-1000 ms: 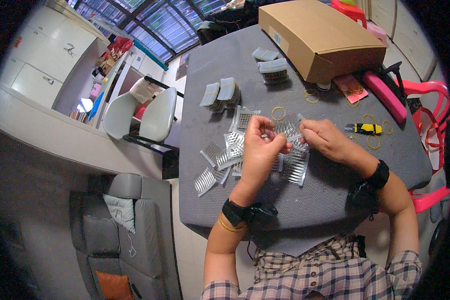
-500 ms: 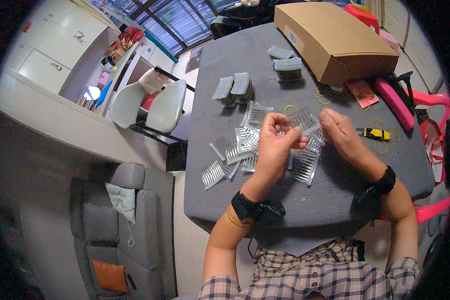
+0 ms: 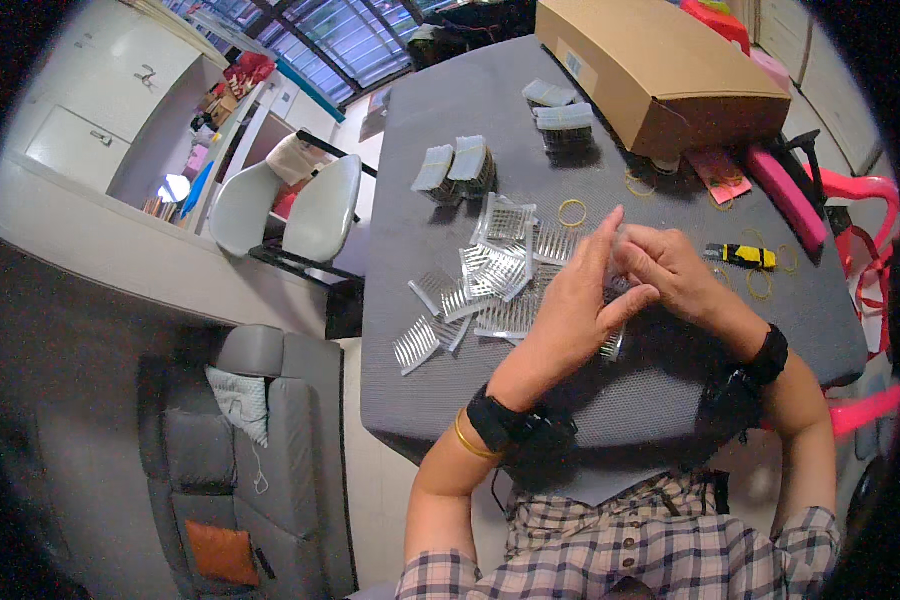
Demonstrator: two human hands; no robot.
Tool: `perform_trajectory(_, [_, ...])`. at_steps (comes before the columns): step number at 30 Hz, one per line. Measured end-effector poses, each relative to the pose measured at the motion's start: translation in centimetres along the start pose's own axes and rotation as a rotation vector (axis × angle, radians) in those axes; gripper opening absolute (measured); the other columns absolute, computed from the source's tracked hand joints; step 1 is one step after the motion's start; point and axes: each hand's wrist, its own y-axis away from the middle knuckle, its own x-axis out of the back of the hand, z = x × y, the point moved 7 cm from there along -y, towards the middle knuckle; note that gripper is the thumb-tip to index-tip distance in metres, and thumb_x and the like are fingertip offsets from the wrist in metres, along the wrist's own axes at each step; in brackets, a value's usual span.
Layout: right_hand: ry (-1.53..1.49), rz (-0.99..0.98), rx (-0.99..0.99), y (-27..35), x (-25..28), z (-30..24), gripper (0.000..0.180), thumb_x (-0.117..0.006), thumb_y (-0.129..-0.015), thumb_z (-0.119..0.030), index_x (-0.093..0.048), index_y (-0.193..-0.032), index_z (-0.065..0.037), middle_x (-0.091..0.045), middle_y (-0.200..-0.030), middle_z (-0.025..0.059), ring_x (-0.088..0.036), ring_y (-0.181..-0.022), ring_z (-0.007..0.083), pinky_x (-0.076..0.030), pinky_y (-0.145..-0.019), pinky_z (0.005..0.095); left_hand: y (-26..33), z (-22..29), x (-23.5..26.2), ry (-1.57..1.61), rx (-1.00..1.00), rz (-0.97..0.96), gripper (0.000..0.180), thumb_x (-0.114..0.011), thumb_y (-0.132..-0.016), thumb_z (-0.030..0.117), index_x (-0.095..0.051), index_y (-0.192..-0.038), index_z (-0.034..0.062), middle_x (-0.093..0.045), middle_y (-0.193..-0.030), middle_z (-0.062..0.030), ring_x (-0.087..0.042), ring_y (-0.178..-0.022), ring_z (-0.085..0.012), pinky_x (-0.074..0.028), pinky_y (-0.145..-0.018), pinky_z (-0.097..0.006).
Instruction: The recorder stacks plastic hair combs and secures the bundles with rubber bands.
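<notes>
Held close together at the right side of a loose spread of clear-edged combs (image 3: 495, 268): left hand (image 3: 575, 300) and right hand (image 3: 672, 270). On the left, fingers extended and nearly straight, thumb spread toward the right hand; impossible to tell whether anything lies against the palm. On the right, fingers curled inward by the left fingers — closed, with something pale and translucent just showing there, too hidden to name or to call gripped. Overlapping at odd angles on the grey tabletop (image 3: 450, 395), combs with silvery teeth, some partly covered by the hands. Beyond, in stacks tied with bands: two comb bundles (image 3: 452, 170) side by side, another banded stack (image 3: 564, 125) near the cardboard box (image 3: 670, 75). Just above the fingertips, a yellow rubber band (image 3: 572, 213). Farther right — a yellow-and-black utility knife (image 3: 745, 257) among more bands, near a pink bar-shaped object (image 3: 785, 195).
</notes>
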Motion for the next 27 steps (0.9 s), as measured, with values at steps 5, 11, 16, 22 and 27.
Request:
perform_trajectory(5, [-0.222,-0.006,-0.037,-0.4,0.4,0.1,0.026,-0.047,-0.088,-0.026,-0.051,-0.077,-0.002,-0.051,-0.066,0.0052,-0.048,-0.06,0.0129,-0.039,-0.054,0.0268,0.0,-2.1,0.5,0.221,0.221,-0.034,0.053,-0.041,-0.089,0.041,-0.031,-0.126,0.0036,-0.055,-0.094,-0.0159,-0.057,-0.081,-0.0302,-0.044,-0.075,-0.034])
perform_trajectory(11, [0.436,0.009,0.125,-0.2,1.5,0.4,0.038,-0.068,-0.069,-0.025,-0.051,-0.096,-0.004,-0.055,-0.083,0.0107,-0.056,-0.073,0.0244,-0.045,-0.064,0.0339,0.2,-3.7,3.4,0.929,0.352,0.325,0.057,-0.028,-0.087,0.055,-0.036,-0.12,0.0087,-0.053,-0.085,-0.0071,-0.052,-0.068,-0.0138,-0.045,-0.061,-0.025])
perform_trajectory(16, [0.619,-0.018,0.154,-0.1,0.8,1.4,0.046,-0.067,-0.067,-0.024,-0.047,-0.106,-0.008,-0.051,-0.098,0.0103,-0.055,-0.086,0.0296,-0.045,-0.072,0.0377,0.5,-4.1,4.3,1.016,0.366,0.408,0.051,-0.031,-0.087,0.054,-0.04,-0.112,0.0097,-0.053,-0.086,-0.0089,-0.054,-0.072,-0.0186,-0.046,-0.066,-0.029])
perform_trajectory(22, [0.545,0.114,0.203,-0.7,1.9,2.9,0.03,-0.063,-0.071,-0.007,-0.052,-0.098,-0.005,-0.054,-0.09,0.0108,-0.057,-0.077,0.0246,-0.046,-0.066,0.0311,0.5,-2.7,1.8,1.382,0.565,0.329,0.049,-0.03,-0.087,0.053,-0.043,-0.104,0.0087,-0.053,-0.084,-0.0093,-0.054,-0.071,-0.0194,-0.047,-0.065,-0.033])
perform_trajectory(27, [-0.019,0.363,0.118,-1.4,5.4,3.3,0.015,-0.059,-0.078,-0.007,-0.054,-0.092,-0.002,-0.056,-0.077,0.0016,-0.054,-0.069,0.0088,-0.042,-0.06,0.0211,0.0,-2.9,0.9,1.453,0.502,0.254,0.056,-0.024,-0.087,0.056,-0.045,-0.105,0.0078,-0.055,-0.085,-0.0094,-0.054,-0.07,-0.0196,-0.048,-0.065,-0.034])
